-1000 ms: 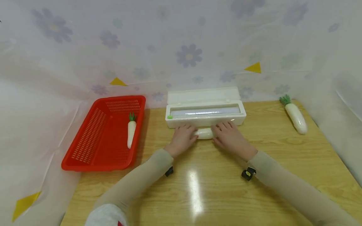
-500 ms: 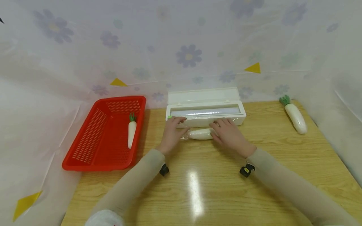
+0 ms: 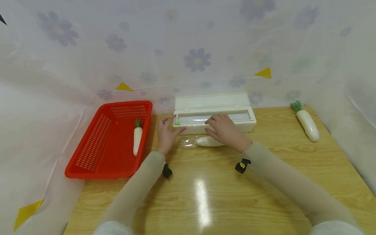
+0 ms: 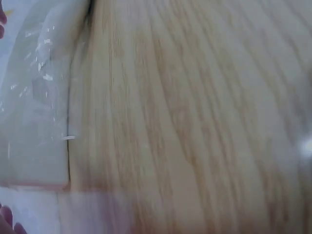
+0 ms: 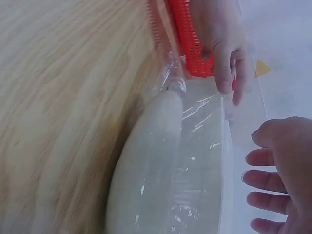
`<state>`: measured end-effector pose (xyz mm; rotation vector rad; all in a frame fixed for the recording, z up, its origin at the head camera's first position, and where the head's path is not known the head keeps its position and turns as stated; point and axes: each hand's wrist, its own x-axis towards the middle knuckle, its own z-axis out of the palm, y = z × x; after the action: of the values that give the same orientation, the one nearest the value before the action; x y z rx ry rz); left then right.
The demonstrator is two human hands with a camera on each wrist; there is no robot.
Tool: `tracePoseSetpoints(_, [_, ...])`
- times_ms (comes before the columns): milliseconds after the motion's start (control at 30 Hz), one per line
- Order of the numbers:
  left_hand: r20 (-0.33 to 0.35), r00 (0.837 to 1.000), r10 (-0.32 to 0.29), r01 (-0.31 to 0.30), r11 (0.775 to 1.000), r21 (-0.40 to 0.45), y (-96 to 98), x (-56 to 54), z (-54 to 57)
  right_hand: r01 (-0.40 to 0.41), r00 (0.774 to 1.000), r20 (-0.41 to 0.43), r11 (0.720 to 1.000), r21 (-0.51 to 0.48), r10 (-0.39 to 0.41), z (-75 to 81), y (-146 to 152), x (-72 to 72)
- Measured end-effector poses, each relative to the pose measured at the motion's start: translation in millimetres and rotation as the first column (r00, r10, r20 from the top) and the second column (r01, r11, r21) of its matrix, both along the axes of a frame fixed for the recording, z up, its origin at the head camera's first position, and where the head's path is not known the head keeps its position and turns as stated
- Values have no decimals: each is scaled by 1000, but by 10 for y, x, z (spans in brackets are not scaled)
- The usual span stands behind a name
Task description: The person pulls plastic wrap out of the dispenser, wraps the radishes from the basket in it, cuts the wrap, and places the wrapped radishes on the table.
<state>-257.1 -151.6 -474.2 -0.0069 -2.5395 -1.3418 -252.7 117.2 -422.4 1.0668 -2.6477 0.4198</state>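
Left grip [image 3: 166, 134] wide by the left end of the white box [image 3: 195, 130], right grip [image 3: 225, 131] loose above its front, no hold visible on either; wrapped radish [image 3: 208, 141] on the desk [image 3: 235, 202], just in front. Film [image 3: 188, 142] seems to bridge box and radish, so a hard tug could roll the radish. Box bounds far side, red basket [image 3: 150, 119] left; more room toward the person.

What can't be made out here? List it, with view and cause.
Wrapped radish: right end hidden by the right hand (head view); near end cut off by the bottom edge (right wrist view).
Roll in the white box: partly covered by the right hand (head view).
Red basket: mostly cut off by the top edge (right wrist view).
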Motion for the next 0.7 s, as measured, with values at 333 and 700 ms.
tracePoseSetpoints(333, [37,996,-85,75,975,210,-80,-151,-140,17,988,157,990,-139,5,100,-553,-268])
tracePoseSetpoints(700, [-4,994,-113,110,961,255,-81,-165,-230,23,967,254,997,-68,-5,83,-1044,-453])
